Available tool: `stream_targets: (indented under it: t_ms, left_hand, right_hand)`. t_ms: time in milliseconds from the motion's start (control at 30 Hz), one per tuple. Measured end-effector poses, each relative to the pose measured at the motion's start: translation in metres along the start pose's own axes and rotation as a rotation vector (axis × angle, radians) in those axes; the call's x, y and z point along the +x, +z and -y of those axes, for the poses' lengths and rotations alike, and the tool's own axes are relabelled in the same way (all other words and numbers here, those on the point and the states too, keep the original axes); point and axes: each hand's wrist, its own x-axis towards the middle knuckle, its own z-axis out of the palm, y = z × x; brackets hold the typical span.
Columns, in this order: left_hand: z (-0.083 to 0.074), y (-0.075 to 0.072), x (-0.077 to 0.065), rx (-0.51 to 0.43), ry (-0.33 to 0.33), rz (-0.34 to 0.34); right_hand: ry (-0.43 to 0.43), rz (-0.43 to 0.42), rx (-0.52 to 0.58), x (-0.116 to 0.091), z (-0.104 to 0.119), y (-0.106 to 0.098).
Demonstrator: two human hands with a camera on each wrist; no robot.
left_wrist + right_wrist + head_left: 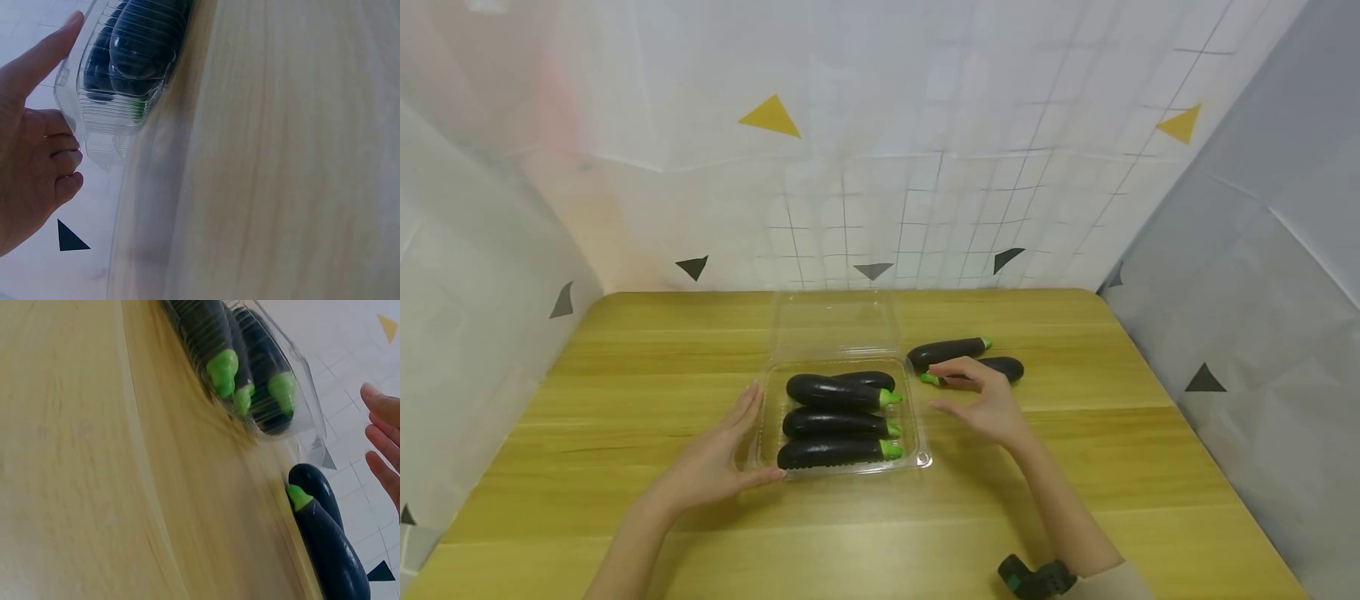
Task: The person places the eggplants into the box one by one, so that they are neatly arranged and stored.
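An open clear plastic clamshell box [913,417] holds several dark eggplants with green stem ends, one of them an upper eggplant [831,392] lying partly across another. My left hand [718,458] rests against the box's left side, its thumb at the front left corner and its fingers along the edge. Right of the box hovers my right hand [981,404], thumb and fingers spread apart with nothing between them. Two loose eggplants lie beyond it: a farther eggplant [947,352] and a nearer eggplant [331,550], which the right hand partly covers in the head view.
The box's clear lid [837,325] is folded back toward the rear wall [872,208]. A wooden table [625,375] bears everything, with side walls of pale sheeting at left and right. A dark device [1037,577] sits at the right wrist.
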Motion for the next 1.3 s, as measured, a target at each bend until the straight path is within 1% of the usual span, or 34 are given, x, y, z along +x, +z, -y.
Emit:
stream_targets:
  t_ms: [67, 233, 400, 533, 700, 867, 1067, 1167, 1300]
  left_hand:
    - [0.0, 0.0, 0.0, -0.002, 0.001, 0.0]
    - [0.0, 0.0, 0.0, -0.005, -0.002, 0.004]
    - [0.0, 0.0, -0.001, -0.016, -0.007, 0.007]
    - [0.0, 0.0, -0.001, -0.002, -0.006, 0.001]
    - [0.0, 0.001, 0.0, 0.009, -0.008, 0.0]
    - [0.0, 0.0, 0.0, 0.005, -0.009, 0.002]
    - [0.0, 0.001, -0.001, 0.016, -0.012, -0.003]
    - [0.0, 0.002, -0.001, 0.014, -0.016, -0.003]
    - [-0.001, 0.001, -0.002, 0.012, -0.022, 0.001]
  right_hand:
    - [0.029, -0.01, -0.009, -0.001, -0.001, -0.002]
    - [0.089, -0.023, 0.013, -0.003, -0.004, -0.007]
    - [0.09, -0.038, 0.016, -0.004, -0.01, -0.012]
    - [0.087, -0.051, 0.021, -0.005, -0.013, -0.016]
    - [0.091, -0.04, 0.02, -0.006, -0.016, -0.02]
    - [0.116, -0.018, 0.024, -0.007, -0.021, -0.024]
    - [0.156, 0.004, -0.003, -0.008, -0.028, -0.029]
    - [0.161, 0.002, -0.004, -0.008, -0.034, -0.029]
    - [0.16, -0.006, -0.015, -0.009, -0.055, -0.029]
